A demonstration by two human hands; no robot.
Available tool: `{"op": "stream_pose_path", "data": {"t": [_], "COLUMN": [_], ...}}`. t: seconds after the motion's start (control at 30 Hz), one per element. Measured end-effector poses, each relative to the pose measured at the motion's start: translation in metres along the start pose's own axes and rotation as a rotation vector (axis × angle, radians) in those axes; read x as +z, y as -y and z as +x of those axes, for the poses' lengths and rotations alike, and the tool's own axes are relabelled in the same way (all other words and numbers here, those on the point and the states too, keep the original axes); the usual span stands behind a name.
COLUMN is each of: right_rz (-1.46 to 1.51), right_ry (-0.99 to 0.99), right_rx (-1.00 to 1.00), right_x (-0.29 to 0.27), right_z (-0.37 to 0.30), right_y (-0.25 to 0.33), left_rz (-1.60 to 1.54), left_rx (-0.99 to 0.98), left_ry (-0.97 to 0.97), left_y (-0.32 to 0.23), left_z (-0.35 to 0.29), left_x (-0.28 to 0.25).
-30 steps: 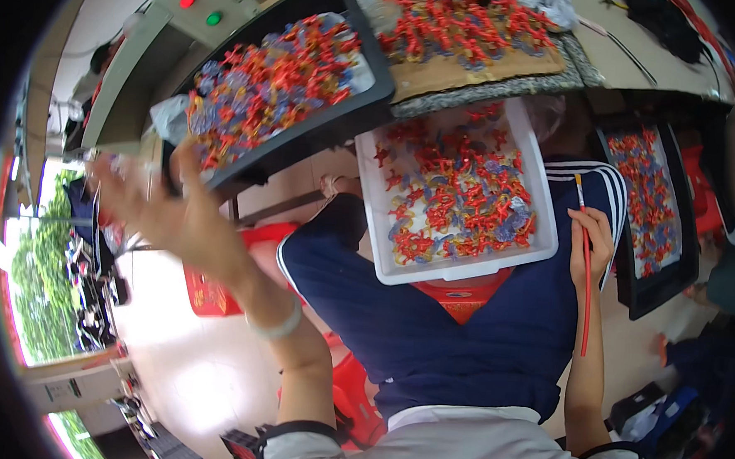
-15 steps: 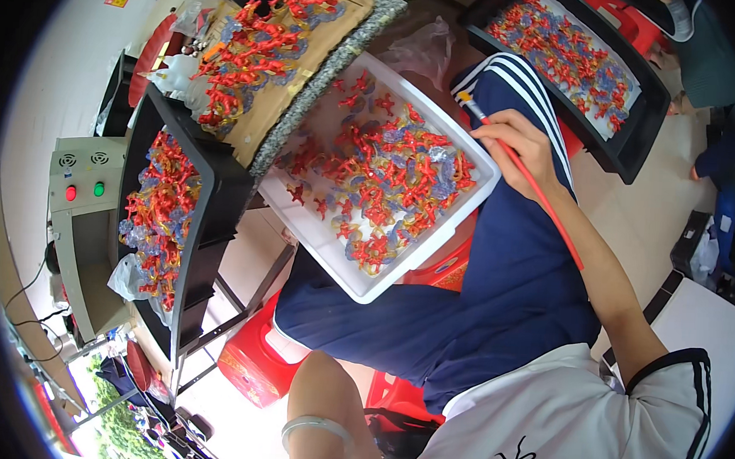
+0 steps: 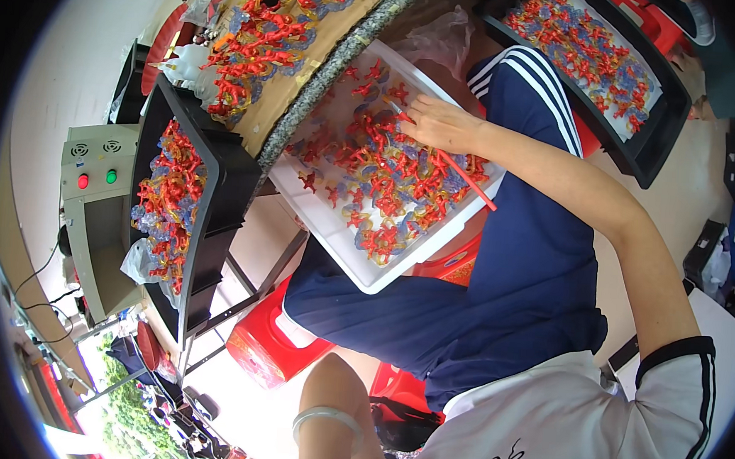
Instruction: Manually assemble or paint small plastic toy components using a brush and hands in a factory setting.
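My right hand (image 3: 439, 123) is over the far right part of a white plastic bin (image 3: 371, 279), closed on a paintbrush (image 3: 467, 181). Its red handle slants back toward the bin's right rim, and the tip points at the contents near the far side. Beneath the hand lie many small red plastic figures (image 3: 403, 177) with clear blue and yellow parts. Whether the brush or fingers touch a figure I cannot tell. My left arm (image 3: 330, 394), with a pale bangle, is bent at the bottom; its hand is out of the picture.
Rows of similar figures stand on a cardboard-covered stone-edged table (image 3: 330, 70). Black trays of figures stand left (image 3: 207, 196) and far right (image 3: 650, 153). A grey box with two buttons (image 3: 96, 178) is further left. Red stools (image 3: 266, 340) and my navy-trousered legs surround the bin.
My right hand has moved left, from beside the bin's right rim to over the figures, carrying the paintbrush. The whole view has shifted slightly.
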State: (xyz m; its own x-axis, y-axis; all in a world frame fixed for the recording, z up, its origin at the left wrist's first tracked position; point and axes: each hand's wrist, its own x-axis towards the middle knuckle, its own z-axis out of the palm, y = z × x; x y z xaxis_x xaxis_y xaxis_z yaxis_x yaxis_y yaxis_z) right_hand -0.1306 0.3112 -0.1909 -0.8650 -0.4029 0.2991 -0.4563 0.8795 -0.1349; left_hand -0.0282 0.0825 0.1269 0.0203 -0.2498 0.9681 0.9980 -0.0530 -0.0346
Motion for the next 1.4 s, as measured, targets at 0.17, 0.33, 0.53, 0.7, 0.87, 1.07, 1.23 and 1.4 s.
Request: {"op": "stream_pose_path", "data": {"t": [0.17,0.33,0.53,0.7,0.87,1.07,1.23,1.4], "right_rz": [0.078,0.382,0.698,0.336,0.295,0.742,1.636,1.635], "right_ry": [0.023,-0.141,-0.344,-0.171,-0.138,-0.264,-0.277,-0.267], "right_rx": [0.096,0.259,0.391,0.212,0.268,0.458,0.925,1.038], "right_x": [0.022,-0.008,-0.038,-0.003,0.014,-0.031,-0.068,-0.072], "right_z": [0.013,0.01,0.005,0.012,0.011,0.014,-0.006,-0.031], "right_y": [0.001,0.006,0.034,0.012,0.004,0.044,0.119,0.146], "left_rz": [0.353,0.25,0.234,0.185,0.222,0.252,0.235,0.171], "left_rx": [-0.132,-1.311,-1.569,-1.66,-1.637,-1.709,-1.411,-1.559], "left_ry": [0.033,0.35,0.423,0.431,0.497,0.367,0.416,0.407], "left_y": [0.007,0.01,-0.004,-0.002,0.0,-0.001,-0.004,-0.005], "left_z": [-0.038,-0.18,-0.239,-0.241,-0.236,-0.232,-0.227,-0.238], "left_x": [-0.005,-0.049,-0.058,-0.054,-0.066,-0.078,-0.06,-0.063]}}
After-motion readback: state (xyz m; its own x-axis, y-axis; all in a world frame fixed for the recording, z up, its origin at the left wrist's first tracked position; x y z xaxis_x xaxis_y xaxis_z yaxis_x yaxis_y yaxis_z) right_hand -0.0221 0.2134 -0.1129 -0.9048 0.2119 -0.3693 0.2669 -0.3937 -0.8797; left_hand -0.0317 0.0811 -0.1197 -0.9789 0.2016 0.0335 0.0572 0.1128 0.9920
